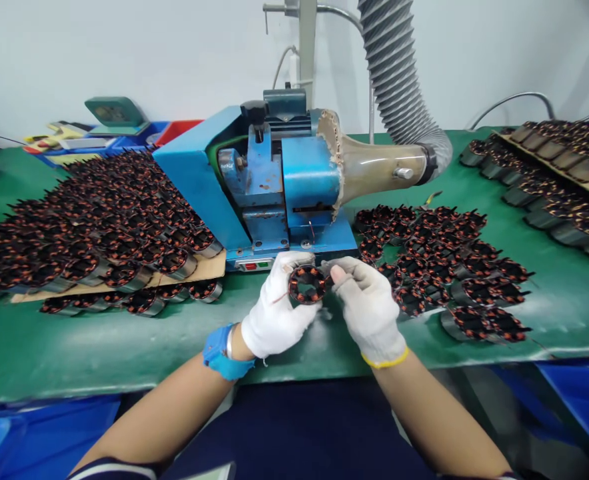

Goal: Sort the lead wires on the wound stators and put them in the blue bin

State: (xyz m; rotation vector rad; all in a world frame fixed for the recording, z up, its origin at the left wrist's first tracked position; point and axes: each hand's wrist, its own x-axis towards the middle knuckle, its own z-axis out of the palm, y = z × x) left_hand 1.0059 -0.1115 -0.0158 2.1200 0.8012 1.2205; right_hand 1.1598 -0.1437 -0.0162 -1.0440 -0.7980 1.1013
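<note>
My left hand (279,313), in a white glove with a blue band at the wrist, is wrapped round a ring-shaped wound coil part (307,285) with copper windings and black insulation. A thin copper wire sticks out at the part's left side. My right hand (369,303), gloved with the thumb tip bare, is pinched at the right edge of the part; what lies between its fingertips is too small to name. Both hands are just in front of the blue machine (312,172), above the green table mat (174,353).
Many similar coil parts (119,213) are stacked on cardboard at the left. More coil parts (424,257) stand right of the machine, and further stacks (559,173) are at the far right. A grey hose (394,67) joins the machine's duct. Trays lie behind, at the left.
</note>
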